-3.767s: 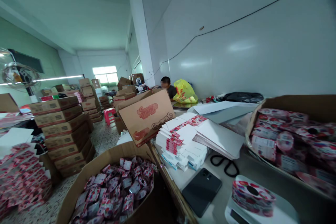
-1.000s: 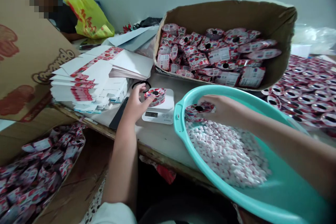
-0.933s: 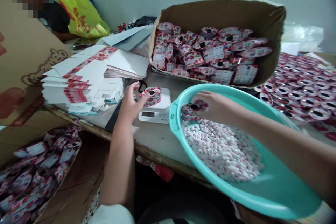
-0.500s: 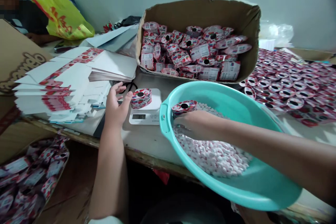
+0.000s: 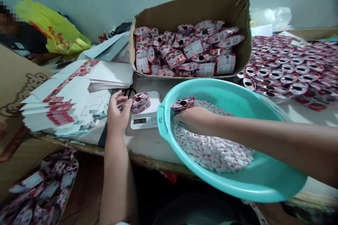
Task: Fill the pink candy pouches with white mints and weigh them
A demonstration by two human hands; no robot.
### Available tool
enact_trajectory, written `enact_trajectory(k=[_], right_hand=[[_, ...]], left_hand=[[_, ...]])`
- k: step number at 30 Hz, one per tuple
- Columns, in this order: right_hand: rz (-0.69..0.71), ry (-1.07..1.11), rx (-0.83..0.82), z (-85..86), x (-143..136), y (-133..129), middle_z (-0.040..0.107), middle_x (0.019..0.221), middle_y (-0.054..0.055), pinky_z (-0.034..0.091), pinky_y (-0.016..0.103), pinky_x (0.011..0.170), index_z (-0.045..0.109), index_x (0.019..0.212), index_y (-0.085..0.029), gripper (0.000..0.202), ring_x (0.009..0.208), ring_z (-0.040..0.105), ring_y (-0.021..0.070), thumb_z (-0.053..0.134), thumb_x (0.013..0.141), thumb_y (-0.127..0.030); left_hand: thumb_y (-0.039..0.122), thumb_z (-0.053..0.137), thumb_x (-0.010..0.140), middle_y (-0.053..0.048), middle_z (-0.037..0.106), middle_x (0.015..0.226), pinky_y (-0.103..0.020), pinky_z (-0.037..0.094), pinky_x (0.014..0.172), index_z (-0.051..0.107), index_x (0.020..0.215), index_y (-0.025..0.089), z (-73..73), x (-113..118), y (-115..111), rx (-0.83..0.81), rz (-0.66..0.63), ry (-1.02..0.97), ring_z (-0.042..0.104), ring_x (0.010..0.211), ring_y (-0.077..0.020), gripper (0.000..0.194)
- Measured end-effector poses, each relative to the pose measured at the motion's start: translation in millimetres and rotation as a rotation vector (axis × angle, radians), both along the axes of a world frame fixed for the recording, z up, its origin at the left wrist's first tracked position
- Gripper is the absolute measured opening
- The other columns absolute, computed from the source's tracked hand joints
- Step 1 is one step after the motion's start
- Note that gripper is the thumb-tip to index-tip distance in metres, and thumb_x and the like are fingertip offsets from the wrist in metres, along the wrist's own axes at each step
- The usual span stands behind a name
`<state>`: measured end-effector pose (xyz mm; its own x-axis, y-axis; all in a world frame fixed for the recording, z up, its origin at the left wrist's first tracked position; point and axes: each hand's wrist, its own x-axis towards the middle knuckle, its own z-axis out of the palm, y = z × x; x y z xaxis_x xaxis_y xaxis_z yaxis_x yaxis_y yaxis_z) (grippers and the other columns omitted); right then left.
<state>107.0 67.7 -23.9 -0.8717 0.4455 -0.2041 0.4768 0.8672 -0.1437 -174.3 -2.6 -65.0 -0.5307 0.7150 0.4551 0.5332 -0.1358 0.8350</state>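
Observation:
My left hand (image 5: 118,107) is open beside the kitchen scale (image 5: 153,121), thumb and fingers apart. Its thumb is close to a small strawberry-print candy box (image 5: 141,103) standing on the scale's plate; whether they touch I cannot tell. My right hand (image 5: 191,116) reaches into a turquoise basin (image 5: 264,191), low over small white-and-pink candies (image 5: 221,153). Another strawberry-print box (image 5: 185,103), with a dark hole in its top, is right behind that hand, near the basin's left wall. The right fingertips are hidden, so whether they grip the box or candies is unclear.
A cardboard carton (image 5: 232,10) full of similar boxes stands behind the basin. Rows of boxes (image 5: 287,68) fill the right side. Flattened printed cartons (image 5: 71,95) are stacked at left. Below the table edge is another filled carton (image 5: 44,186). A person (image 5: 29,42) sits at far left.
The camera view has shifted a little. My right hand has turned, and its fingers are now more hidden among the candies. My left hand stays beside the scale.

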Motion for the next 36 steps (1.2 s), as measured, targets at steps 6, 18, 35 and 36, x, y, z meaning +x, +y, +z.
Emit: enact_trajectory(k=[6,18,35,36], right_hand=[[-0.027,0.003,0.006,-0.7,0.1,0.0,0.075,0.094,0.013,0.042,0.032,0.065,0.073,0.102,-0.019,0.026,0.079,0.067,0.0274,0.05,0.091,-0.017],[-0.051,-0.029,0.002,6.0,0.0,2.4,0.073,0.083,0.012,0.033,0.03,0.057,0.073,0.097,-0.016,0.024,0.067,0.062,0.023,0.052,0.088,-0.012],[-0.014,0.03,0.067,-3.7,1.9,5.0,0.073,0.082,0.009,0.033,0.029,0.058,0.072,0.093,-0.02,0.022,0.067,0.063,0.0209,0.051,0.091,-0.017],[-0.015,0.026,0.068,-3.1,1.7,4.4,0.073,0.082,0.009,0.033,0.029,0.057,0.072,0.093,-0.019,0.022,0.067,0.063,0.021,0.05,0.091,-0.017]], left_hand=[[0.044,0.068,0.084,-0.004,0.065,0.096,-0.029,0.049,0.08,0.058,0.121,0.018,3.1,3.2,1.1,0.021,0.073,0.0,0.063,0.085,-0.0154,0.045],[0.042,0.067,0.084,-0.003,0.065,0.09,-0.027,0.05,0.074,0.062,0.114,0.018,6.6,8.4,-0.1,-0.043,0.062,-0.002,0.061,0.079,-0.0149,0.039],[0.043,0.065,0.086,-0.004,0.065,0.091,-0.028,0.05,0.077,0.064,0.111,0.018,4.7,7.0,1.5,-0.038,0.074,0.034,0.061,0.08,-0.0154,0.035],[0.043,0.065,0.086,-0.004,0.065,0.091,-0.028,0.05,0.077,0.064,0.111,0.018,4.5,6.8,1.4,-0.033,0.077,0.031,0.061,0.08,-0.0153,0.035]])
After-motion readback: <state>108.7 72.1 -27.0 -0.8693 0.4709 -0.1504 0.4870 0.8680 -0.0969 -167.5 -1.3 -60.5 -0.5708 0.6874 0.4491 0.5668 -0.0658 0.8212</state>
